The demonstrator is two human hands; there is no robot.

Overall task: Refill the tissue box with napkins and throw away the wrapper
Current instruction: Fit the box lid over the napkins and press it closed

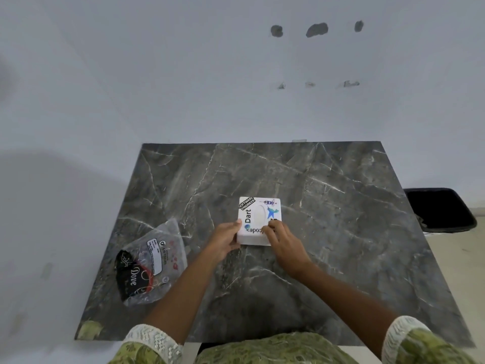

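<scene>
A white tissue box (258, 215) with stickers on its lid and an oval slot stands near the middle of the dark marble table (328, 206). My left hand (225, 239) grips its near left corner. My right hand (283, 244) rests on its near right corner, fingers on the lid. A clear plastic wrapper (152, 261) with a black and red print lies flat on the table to the left, apart from both hands. No napkins show through the slot.
A black bin (441, 210) stands on the floor beyond the table's right edge. A white wall rises behind the table. Green patterned sleeves and clothing fill the bottom of the view.
</scene>
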